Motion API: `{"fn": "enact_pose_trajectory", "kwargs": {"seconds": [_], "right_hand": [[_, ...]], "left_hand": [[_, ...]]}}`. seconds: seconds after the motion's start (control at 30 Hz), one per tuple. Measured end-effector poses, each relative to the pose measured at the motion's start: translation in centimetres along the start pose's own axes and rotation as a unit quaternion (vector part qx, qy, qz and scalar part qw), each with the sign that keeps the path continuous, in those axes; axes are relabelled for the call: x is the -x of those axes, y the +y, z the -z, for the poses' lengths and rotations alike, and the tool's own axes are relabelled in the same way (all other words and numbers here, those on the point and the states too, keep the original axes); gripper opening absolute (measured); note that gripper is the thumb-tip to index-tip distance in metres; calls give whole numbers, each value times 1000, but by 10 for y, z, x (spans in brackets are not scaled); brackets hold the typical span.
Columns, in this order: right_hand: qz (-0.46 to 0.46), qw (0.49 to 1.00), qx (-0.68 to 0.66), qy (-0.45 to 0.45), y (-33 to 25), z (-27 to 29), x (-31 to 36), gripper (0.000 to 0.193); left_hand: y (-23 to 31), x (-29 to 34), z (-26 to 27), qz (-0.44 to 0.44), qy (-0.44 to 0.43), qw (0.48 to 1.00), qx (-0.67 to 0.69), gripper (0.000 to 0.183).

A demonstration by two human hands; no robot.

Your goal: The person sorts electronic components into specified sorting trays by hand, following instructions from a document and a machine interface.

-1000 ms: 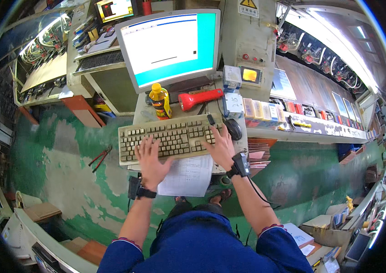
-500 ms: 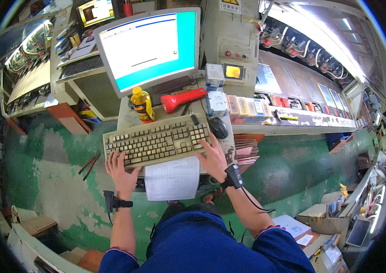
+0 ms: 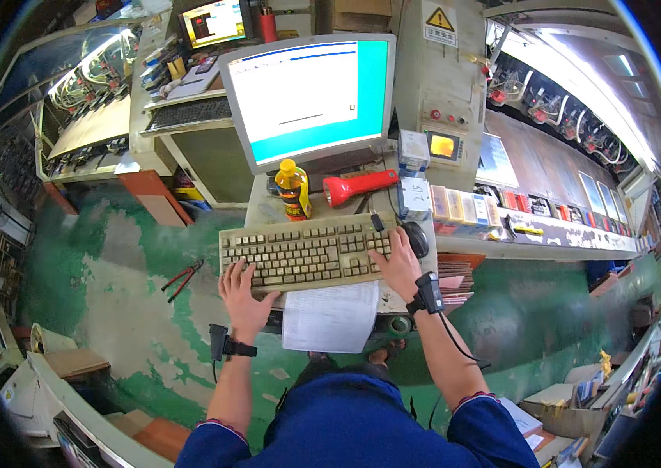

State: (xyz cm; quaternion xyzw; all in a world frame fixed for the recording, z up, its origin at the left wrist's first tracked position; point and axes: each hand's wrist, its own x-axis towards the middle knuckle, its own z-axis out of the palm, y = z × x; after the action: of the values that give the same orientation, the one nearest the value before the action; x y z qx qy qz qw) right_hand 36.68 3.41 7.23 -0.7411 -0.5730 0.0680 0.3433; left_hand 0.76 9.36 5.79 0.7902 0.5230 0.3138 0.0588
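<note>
A worn beige keyboard [image 3: 311, 251] lies on the desk. My left hand [image 3: 246, 304] has its fingers spread over the keyboard's lower left keys, thumb out along the front edge. At the number pad, my right hand [image 3: 400, 269] rests with fingers apart, close to a black mouse [image 3: 416, 239]. Under the keyboard's front edge a printed paper sheet [image 3: 330, 320] hangs over the desk edge. Behind the keyboard stand a yellow-capped bottle [image 3: 293, 191] and a lit monitor [image 3: 311, 97]. A red flashlight [image 3: 357, 187] lies beside the bottle. Each wrist wears a black strapped device.
Small boxes [image 3: 414, 196] stand at the desk's right, beside a long machine bench [image 3: 549, 243]. Stacked boards [image 3: 455, 279] sit below. Red-handled pliers [image 3: 182, 279] lie on the green floor at left. A control cabinet [image 3: 443, 78] rises behind.
The whole view has shifted, so desk, monitor and hands appear farther right and a little lower. Both hands stay at the keyboard, with the right fingers reaching along the number pad's right edge.
</note>
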Motion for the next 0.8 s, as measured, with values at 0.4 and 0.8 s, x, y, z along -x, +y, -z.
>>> {"fn": "enact_pose_trajectory", "kwargs": {"seconds": [0.4,0.8], "right_hand": [[19,997,33,-60,-20,16,40,56],[-69,988,-113,86,31,-3,64,52]], "left_hand": [[1,1,4,3,20,1000,17,73],[-2,1,-7,-22,8,997,72,46]]}}
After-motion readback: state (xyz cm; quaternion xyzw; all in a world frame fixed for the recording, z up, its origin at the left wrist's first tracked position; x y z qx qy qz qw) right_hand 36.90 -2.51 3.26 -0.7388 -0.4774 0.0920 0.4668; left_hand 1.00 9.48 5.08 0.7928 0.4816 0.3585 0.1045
